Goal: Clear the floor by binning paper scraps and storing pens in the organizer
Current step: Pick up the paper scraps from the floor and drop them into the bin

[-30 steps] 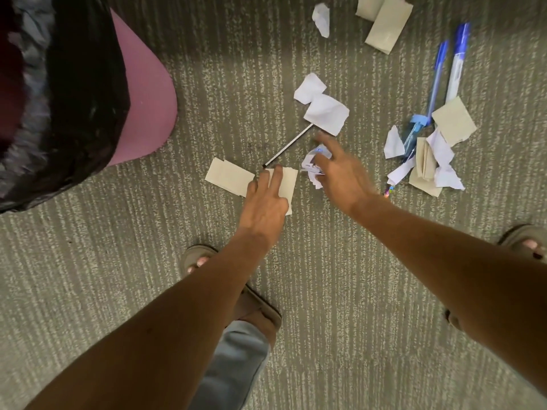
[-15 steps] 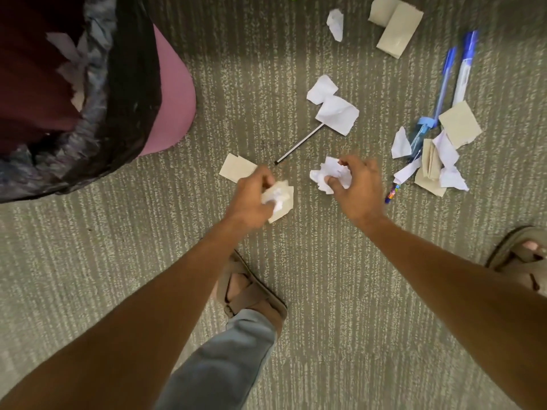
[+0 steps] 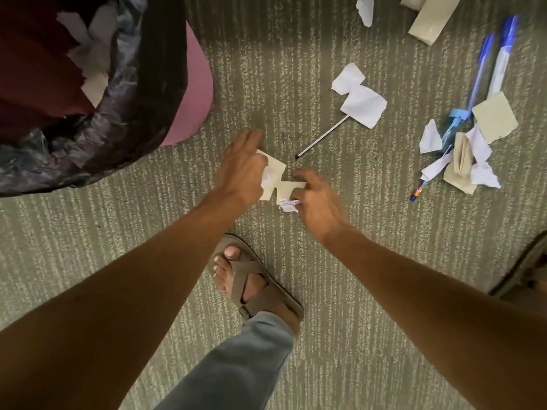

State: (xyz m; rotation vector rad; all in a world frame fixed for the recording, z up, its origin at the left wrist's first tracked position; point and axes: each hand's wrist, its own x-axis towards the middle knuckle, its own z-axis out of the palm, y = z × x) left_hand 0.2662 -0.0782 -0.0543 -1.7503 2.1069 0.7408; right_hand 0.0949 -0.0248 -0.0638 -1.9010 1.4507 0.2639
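Right now both my hands are low over the carpet, each already carrying paper. My left hand has its fingers curled around a crumpled white scrap while its outstretched tips sit over the far end of a tan paper slip lying flat beneath it; that slip runs diagonally, from up near my fingertips down toward my wrist. My right hand pinches a small white and blue wad in closed fingers, and a second tan slip lies touching them on the thumb side. The two slips meet corner to corner between my hands, so each hand has one directly under it. The bin, with its dark liner and paper already inside, stands up and to my left, much nearer my left hand. Further right a thin pen lies on a slant, partly under white scraps, and two blue pens lie beside a heap of scraps, well apart from my fingers. The carpet is ribbed and grey-green; I see no organizer here.
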